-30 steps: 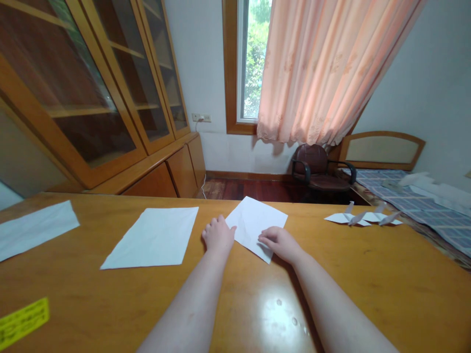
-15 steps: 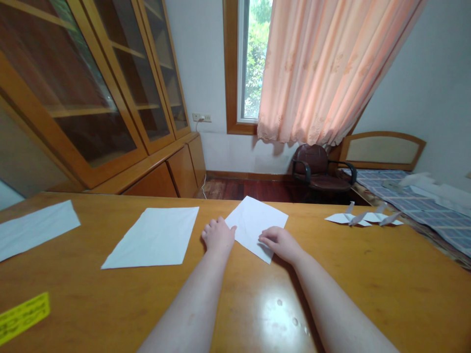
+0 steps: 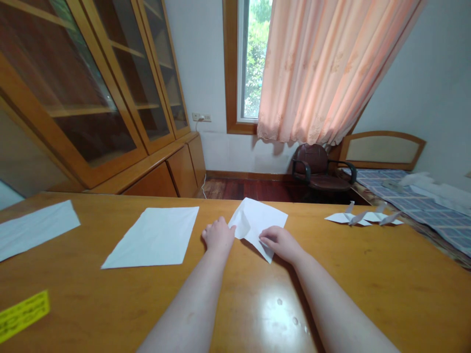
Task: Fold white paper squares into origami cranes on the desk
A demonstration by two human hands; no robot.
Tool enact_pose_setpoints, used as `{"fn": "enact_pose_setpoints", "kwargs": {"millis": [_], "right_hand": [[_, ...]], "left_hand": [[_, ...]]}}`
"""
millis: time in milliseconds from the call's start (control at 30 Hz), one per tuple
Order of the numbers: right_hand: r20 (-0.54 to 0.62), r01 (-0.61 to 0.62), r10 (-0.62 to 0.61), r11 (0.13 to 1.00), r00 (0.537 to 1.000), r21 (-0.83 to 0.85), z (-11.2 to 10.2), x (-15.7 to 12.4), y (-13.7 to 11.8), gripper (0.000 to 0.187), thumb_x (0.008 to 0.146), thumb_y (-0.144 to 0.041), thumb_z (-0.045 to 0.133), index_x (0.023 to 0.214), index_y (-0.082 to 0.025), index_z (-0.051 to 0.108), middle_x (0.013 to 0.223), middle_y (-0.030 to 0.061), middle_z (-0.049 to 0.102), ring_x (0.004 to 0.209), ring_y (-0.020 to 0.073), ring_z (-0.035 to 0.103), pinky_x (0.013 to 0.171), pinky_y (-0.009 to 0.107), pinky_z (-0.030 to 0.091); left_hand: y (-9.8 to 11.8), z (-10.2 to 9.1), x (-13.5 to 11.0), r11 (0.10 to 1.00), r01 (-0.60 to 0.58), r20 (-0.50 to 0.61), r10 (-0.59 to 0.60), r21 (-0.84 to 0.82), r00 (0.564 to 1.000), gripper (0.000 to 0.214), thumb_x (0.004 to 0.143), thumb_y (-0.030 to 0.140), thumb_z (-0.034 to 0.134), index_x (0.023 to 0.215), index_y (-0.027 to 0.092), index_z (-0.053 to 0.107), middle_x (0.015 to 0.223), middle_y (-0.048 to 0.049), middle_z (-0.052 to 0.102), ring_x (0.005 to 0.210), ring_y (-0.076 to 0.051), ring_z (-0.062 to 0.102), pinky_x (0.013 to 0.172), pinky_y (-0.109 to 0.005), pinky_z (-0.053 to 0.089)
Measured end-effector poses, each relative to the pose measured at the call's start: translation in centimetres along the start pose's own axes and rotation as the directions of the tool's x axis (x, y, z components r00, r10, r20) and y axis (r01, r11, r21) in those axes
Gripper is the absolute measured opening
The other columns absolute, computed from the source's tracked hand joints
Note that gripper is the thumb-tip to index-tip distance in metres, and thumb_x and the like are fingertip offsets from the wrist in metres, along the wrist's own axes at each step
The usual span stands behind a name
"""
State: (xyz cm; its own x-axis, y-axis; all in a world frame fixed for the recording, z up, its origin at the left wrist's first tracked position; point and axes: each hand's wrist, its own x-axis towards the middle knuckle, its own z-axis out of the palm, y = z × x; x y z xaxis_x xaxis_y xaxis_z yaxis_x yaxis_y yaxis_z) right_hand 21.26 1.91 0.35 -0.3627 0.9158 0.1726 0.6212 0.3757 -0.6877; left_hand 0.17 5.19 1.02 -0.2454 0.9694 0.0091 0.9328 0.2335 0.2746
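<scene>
A white sheet of paper (image 3: 267,213) lies on the wooden table between my two hands, turned with a corner toward me. Its left part is bent up in a raised fold beside my left thumb. My left hand (image 3: 219,236) rests on the table at that side, fingers spread and thumb touching the paper's left edge. My right hand (image 3: 280,241) is closed at the lower right edge of the sheet, thumb and fingers pinching it; the fingertips are partly hidden.
Another white sheet (image 3: 152,236) lies to the left, and a white strip of paper (image 3: 40,228) farther left. Folded paper cranes (image 3: 362,218) stand at the right. A yellow label (image 3: 24,314) is at the lower left. Beyond the table (image 3: 368,294) is an office chair (image 3: 320,169).
The left part of the paper has buckled upward from lying nearly flat, and its left edge has shifted slightly right. Both hands stay almost in place.
</scene>
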Motion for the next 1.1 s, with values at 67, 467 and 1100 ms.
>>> {"fn": "enact_pose_setpoints", "kwargs": {"millis": [67,467,1100], "right_hand": [[0.005,0.002,-0.002,1.0,1.0,0.0,0.0,0.0,0.0,0.018,0.083,-0.029,0.055,0.084,-0.02,0.071,0.088,0.0062,0.07,0.085,0.0195,0.061,0.081,0.032,0.044],[-0.041,-0.062,0.062,0.998,0.997,-0.01,0.2,0.3,0.6,0.021,0.082,-0.032,0.056,0.091,-0.02,0.071,0.094,0.0069,0.07,0.089,0.0205,0.061,0.085,0.034,0.043],[-0.092,-0.033,0.02,0.991,0.996,-0.133,0.4,0.3,1.5,0.021,0.081,-0.033,0.057,0.091,-0.023,0.073,0.095,0.0082,0.066,0.093,0.0211,0.057,0.087,0.035,0.042]], "left_hand": [[0.0,0.1,0.0,0.999,-0.032,-0.001,0.032,-0.007,0.999,0.041,0.078,0.047,0.05,0.108,0.02,0.059,0.105,-0.0121,0.065,0.099,-0.032,0.056,0.083,-0.044,0.039],[0.8,0.4,-0.6,0.93,-0.34,0.096,0.354,-0.139,0.93,0.054,0.083,0.059,0.037,0.121,0.026,0.054,0.127,-0.0082,0.054,0.117,-0.028,0.046,0.097,-0.038,0.033],[0.4,1.3,0.7,0.806,-0.105,-0.022,0.114,-0.583,0.993,0.059,0.09,0.039,0.04,0.141,0.013,0.027,0.132,-0.0135,0.052,0.115,-0.021,0.053,0.095,-0.031,0.04]]}}
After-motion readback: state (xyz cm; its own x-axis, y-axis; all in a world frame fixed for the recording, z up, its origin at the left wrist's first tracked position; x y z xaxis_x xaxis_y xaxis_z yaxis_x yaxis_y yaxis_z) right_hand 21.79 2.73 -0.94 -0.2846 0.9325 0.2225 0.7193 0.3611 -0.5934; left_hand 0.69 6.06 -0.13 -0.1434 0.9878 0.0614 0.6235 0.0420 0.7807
